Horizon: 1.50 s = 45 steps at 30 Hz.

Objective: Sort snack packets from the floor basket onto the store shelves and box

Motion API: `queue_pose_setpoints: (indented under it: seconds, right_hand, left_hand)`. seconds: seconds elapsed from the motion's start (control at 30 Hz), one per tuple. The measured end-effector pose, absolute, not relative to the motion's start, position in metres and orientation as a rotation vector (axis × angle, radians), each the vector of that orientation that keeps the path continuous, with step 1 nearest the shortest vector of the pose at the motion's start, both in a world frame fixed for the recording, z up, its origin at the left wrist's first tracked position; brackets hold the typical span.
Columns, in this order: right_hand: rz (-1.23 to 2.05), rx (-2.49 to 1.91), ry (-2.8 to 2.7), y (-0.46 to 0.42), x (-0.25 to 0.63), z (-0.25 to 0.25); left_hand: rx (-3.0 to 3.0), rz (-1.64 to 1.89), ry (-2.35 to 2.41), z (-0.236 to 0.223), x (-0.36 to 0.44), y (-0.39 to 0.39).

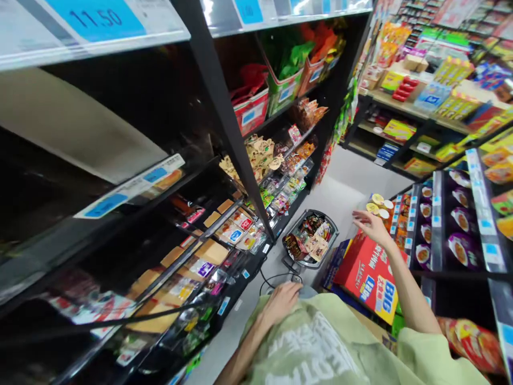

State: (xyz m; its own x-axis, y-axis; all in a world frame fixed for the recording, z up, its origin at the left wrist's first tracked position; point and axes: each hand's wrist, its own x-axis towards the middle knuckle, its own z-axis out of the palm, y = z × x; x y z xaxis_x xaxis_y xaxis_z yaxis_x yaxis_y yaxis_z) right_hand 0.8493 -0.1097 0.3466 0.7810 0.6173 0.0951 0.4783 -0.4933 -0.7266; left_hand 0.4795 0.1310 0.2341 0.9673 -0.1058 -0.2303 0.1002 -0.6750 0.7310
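My right hand [371, 223] is stretched out over a red carton [371, 277] on the floor, its fingers spread and nothing in them. It is close to several round lidded cups [380, 206] on the shelf at the right. My left hand [282, 300] rests by my waist on my pale green shirt [320, 342], its fingers curled downward. Whether it holds anything I cannot make out. A grey basket [331, 239] full of wrapped snacks stands on the floor just ahead of me.
Black shelving [224, 107] on my left carries snack packets, boxes and blue price tags [96, 18]. Purple tubs [460, 248] fill the shelf on the right. More shelves with goods stand across the grey floor [340, 187] of the aisle. A black cable [272, 278] lies on the floor.
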Motion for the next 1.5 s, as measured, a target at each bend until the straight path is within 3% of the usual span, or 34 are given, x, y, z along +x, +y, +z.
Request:
queue_pose_setpoints:
  seconds: [0.33,0.57,0.7,0.87,1.07,1.2,1.5]
  right_hand:
    - [0.006,-2.285,-0.107,-0.260,0.610,0.389]
    - [-0.332,-2.157,0.628,-0.318,0.375,0.335]
    - [-0.272,-2.088,0.878,-0.298,0.295,0.290]
    - [-0.182,-1.979,0.835,-0.234,0.305,0.246]
    - [0.220,-2.617,0.810,-0.169,0.387,0.209]
    - [0.548,-2.790,0.825,-0.164,0.411,0.189]
    - [0.613,-2.800,0.653,-0.197,0.362,0.173]
  left_hand:
    - [2.165,-0.304,-0.442,0.219,0.428,0.178]
    - [2.108,-0.539,-0.637,0.187,0.377,0.204]
    - [2.132,-0.641,-0.824,0.180,0.374,0.209]
    - [2.211,-0.716,-1.010,0.189,0.396,0.192]
    - [2.239,-0.685,-1.044,0.208,0.410,0.153]
    - [2.212,-0.610,-0.966,0.206,0.392,0.132]
    - [2.141,-0.621,-0.691,0.184,0.299,0.080]
